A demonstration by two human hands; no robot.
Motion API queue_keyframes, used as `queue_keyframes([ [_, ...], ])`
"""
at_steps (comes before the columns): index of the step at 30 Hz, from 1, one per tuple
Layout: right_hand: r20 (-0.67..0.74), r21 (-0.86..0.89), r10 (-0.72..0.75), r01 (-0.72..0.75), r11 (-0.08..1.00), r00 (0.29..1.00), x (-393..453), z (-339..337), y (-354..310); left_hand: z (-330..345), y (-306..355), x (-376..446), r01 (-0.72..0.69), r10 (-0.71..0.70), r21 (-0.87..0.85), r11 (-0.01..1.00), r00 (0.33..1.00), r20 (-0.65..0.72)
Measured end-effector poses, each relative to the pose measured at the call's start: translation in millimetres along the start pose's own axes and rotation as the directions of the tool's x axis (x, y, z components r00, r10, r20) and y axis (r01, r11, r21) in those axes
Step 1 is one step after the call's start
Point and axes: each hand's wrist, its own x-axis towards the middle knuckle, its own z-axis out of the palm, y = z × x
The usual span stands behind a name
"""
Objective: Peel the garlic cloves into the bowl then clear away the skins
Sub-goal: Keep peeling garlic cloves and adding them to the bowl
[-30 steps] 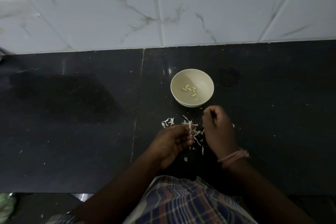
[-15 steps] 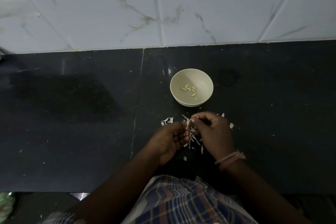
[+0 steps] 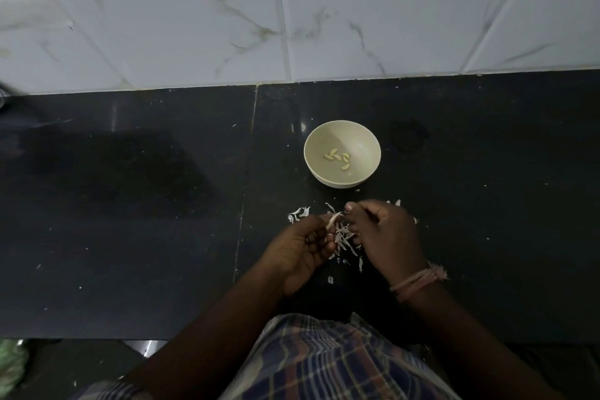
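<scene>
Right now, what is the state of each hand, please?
Left hand: fingers curled, pinching a garlic clove with loose skin.
Right hand: fingers curled beside the clove's tip; whether it holds anything cannot be told.

head: 1 view | worn high, faces forward-down | near counter (image 3: pixel 130 237) | wall (image 3: pixel 357 10) beyond

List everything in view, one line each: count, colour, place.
bowl: one, cream, on the counter beyond the hands.
peeled cloves: about five, pale yellow, in the bowl.
clove being peeled: one, whitish, at the left hand's fingers.
skins: many, white, scattered on the counter under the hands.
counter: one, black.
wall tiles: white marble, behind the counter.
wrist thread: pinkish, right wrist.
left hand: holds the clove.
right hand: fingers curled, pulling at the clove.
</scene>
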Motion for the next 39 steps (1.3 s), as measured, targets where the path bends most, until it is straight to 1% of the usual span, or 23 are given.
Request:
queue_keyframes([
  [6, 0.05, 0.088, -0.06, 0.056, 0.995, 0.997, -2, 4, -3, -1, 1, 1, -0.028, 0.028, 0.01, 1.0, 1.0, -0.008],
  [9, 0.083, 0.032, -0.123, 0.121, 0.992, 0.989, -3, 5, -4, 0, 4, 0, -0.057, 0.057, 0.018, 0.998, 0.998, -0.005],
  [11, 0.081, -0.001, -0.137, 0.137, 0.991, 0.987, -2, 5, -3, 1, 6, -1, -0.078, 0.078, 0.03, 0.997, 0.997, -0.001],
  [14, 0.065, -0.007, -0.094, 0.095, 0.995, 0.993, -1, 6, -1, 1, 7, 0, -0.138, 0.137, 0.028, 0.99, 0.99, 0.023],
  [17, 0.031, 0.027, -0.056, 0.056, 0.998, 0.998, 0, 6, -2, 1, 1, 2, -0.271, 0.269, 0.068, 0.96, 0.962, 0.048],
  [21, -0.006, 0.088, 0.006, -0.006, 0.996, 1.0, 0, 9, -10, 4, -7, 3, -0.428, 0.431, 0.161, 0.889, 0.902, 0.014],
  [24, -0.004, 0.185, 0.09, -0.087, 0.979, 0.996, 1, 15, -15, 6, -9, 6, -0.477, 0.496, 0.245, 0.844, 0.868, -0.021],
  [26, 0.018, 0.248, 0.136, -0.136, 0.959, 0.991, 1, 15, -17, 7, -11, 8, -0.477, 0.502, 0.257, 0.84, 0.864, -0.035],
  [29, 0.056, 0.337, 0.177, -0.185, 0.923, 0.983, 2, 14, -19, 8, -11, 9, -0.457, 0.477, 0.227, 0.86, 0.878, -0.042],
  [33, 0.107, 0.419, 0.217, -0.242, 0.875, 0.97, 2, 12, -20, 10, -5, 7, -0.398, 0.399, 0.09, 0.913, 0.917, 0.009],
  [35, 0.128, 0.445, 0.236, -0.268, 0.855, 0.963, 1, 12, -18, 10, -3, 6, -0.367, 0.365, 0.052, 0.929, 0.93, 0.04],
  [39, 0.115, 0.488, 0.25, -0.274, 0.829, 0.961, -2, 14, -18, 8, 0, 6, -0.277, 0.278, -0.024, 0.961, 0.958, 0.077],
])
